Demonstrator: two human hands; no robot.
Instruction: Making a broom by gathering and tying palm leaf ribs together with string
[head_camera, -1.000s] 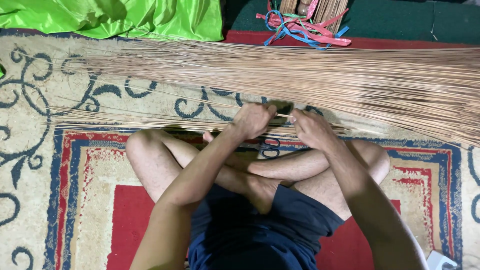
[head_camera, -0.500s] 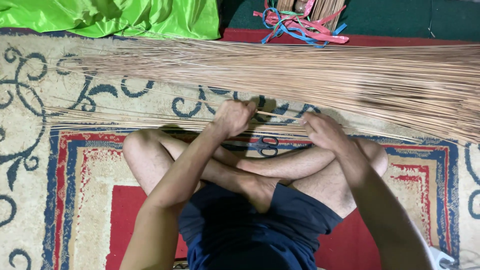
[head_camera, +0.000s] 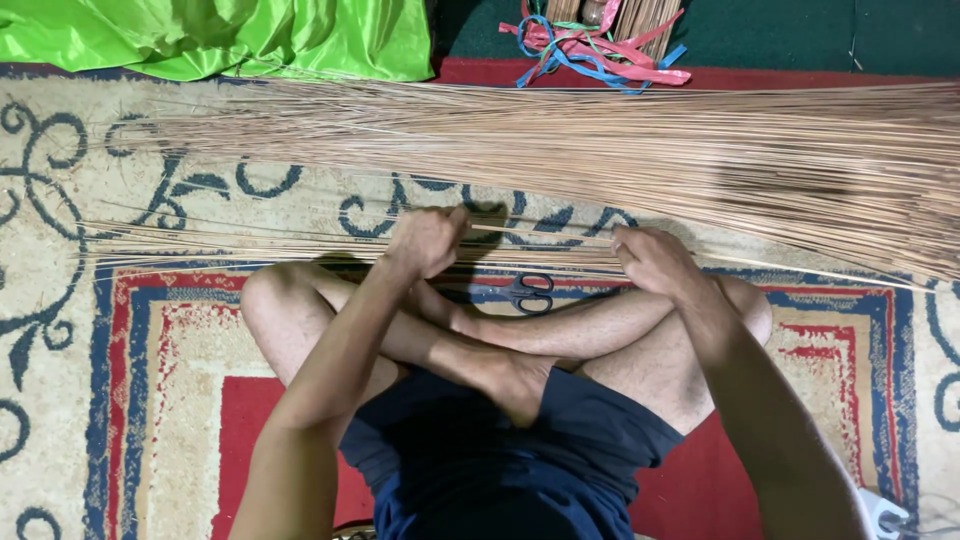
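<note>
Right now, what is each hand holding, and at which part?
Both hands grip the thin bundle of sticks on the rug: left hand near its middle, right hand further along. The scissors lie untouched.

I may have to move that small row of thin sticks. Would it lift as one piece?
Probably not: the sticks look loose and unbound, so they would likely scatter. Long and thin, they would probably sag and seem light. Both hands, left and right, grip one.

A thin row of sticks (head_camera: 250, 243) lies on the carpet (head_camera: 150, 400) just before the person's crossed legs, with the scissors (head_camera: 528, 292) between legs and sticks. Beyond it spreads the large stick bundle (head_camera: 650, 160); cloth (head_camera: 220, 35) lies far left, ribbons (head_camera: 590, 45) far centre-right.
</note>
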